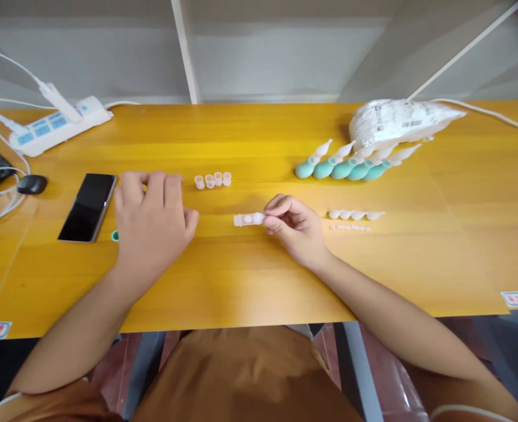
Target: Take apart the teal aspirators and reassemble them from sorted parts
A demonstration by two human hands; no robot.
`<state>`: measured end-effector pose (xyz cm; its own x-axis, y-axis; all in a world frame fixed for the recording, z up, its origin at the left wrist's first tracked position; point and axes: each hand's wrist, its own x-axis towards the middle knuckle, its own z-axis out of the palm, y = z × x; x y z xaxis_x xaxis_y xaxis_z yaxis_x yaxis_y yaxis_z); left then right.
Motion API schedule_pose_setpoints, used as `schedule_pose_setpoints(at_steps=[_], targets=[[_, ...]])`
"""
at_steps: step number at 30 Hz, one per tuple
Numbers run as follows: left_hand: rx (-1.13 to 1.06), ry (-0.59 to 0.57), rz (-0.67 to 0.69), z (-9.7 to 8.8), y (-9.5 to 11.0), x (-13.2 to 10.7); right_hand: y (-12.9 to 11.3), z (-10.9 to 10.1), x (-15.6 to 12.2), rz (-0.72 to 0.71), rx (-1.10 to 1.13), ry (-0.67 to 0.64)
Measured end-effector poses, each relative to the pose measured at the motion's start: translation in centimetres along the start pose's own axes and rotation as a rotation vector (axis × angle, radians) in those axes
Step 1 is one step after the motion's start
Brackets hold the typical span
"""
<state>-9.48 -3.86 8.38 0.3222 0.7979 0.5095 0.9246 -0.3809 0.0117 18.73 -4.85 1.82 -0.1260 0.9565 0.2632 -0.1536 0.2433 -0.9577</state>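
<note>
My right hand pinches one end of a small translucent plastic tube between thumb and fingertips. The tube lies level, pointing left, with a pale round spot showing inside. Palm down, my left hand is over the table with bent fingers and the thumb held apart; its fingertips are partly hidden and nothing shows in it. A green rounded piece peeks out beside its left edge. Between the hands and farther back stand several short translucent cups. Right of my right hand lie a row of white pointed nozzles and several tiny white pieces.
Several green bulbs with white nozzles lie at the back right, before a clear plastic bag. A phone, a black mouse and a power strip with cables occupy the left. The table's front edge is near my body.
</note>
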Motion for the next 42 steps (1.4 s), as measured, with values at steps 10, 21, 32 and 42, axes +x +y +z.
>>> schedule_pose_setpoints(at_steps=[10,21,32,42], targets=[[0.038,-0.241,-0.092,0.3,0.0,-0.7,-0.2,0.0,-0.1,-0.05,-0.05,0.018],[-0.115,-0.242,0.099,3.4,1.0,-0.9,-0.3,0.1,0.0,-0.025,-0.046,0.062],[-0.687,-0.257,0.063,4.1,3.1,-2.1,0.0,-0.2,0.2,0.06,-0.053,0.034],[-0.814,-0.243,-0.026,4.2,3.5,-2.4,0.0,-0.5,0.1,0.032,-0.067,-0.04]])
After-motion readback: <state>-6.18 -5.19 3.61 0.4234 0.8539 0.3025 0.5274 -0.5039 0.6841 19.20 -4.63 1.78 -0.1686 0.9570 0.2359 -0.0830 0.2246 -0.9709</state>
